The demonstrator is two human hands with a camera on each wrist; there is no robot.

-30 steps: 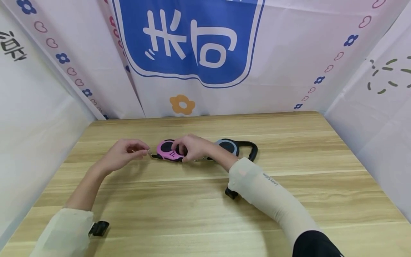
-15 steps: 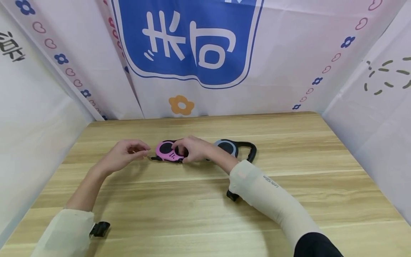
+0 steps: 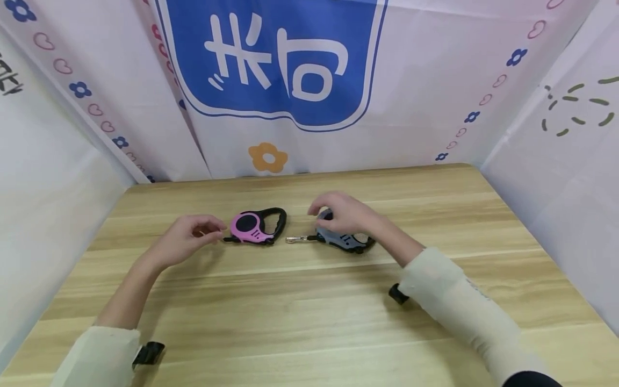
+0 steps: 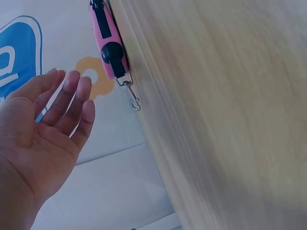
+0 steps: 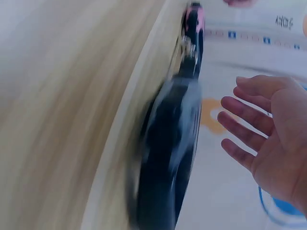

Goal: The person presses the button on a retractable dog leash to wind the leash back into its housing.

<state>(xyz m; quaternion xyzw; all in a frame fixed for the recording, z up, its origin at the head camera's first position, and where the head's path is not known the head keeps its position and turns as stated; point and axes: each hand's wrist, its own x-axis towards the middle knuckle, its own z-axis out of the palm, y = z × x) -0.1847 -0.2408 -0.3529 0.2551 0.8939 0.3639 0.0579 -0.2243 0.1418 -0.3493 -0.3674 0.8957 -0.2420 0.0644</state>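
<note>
In the head view a pink and black retractable dog leash (image 3: 247, 227) lies on the table, its black loop handle pointing right. To its right is a grey-blue retractable dog leash (image 3: 341, 239), with its metal clip (image 3: 296, 239) towards the pink one. My left hand (image 3: 193, 236) hovers just left of the pink leash; the left wrist view shows its fingers loosely bent and apart from that leash's metal hook (image 4: 134, 99). Over the grey-blue leash is my right hand (image 3: 345, 215), which hides part of its body. The right wrist view has these fingers (image 5: 244, 127) spread, holding nothing.
Both leashes rest on a wood-grain table (image 3: 290, 317) towards its back edge. Behind stands a white cloth backdrop (image 3: 411, 118) with a blue printed sign and flowers. White cloth walls close off the left and right sides.
My right hand has left the pink leash and moved right, over the grey-blue leash, uncovering the pink leash's handle. My left hand has stayed nearly in place beside the pink leash's clip end.
</note>
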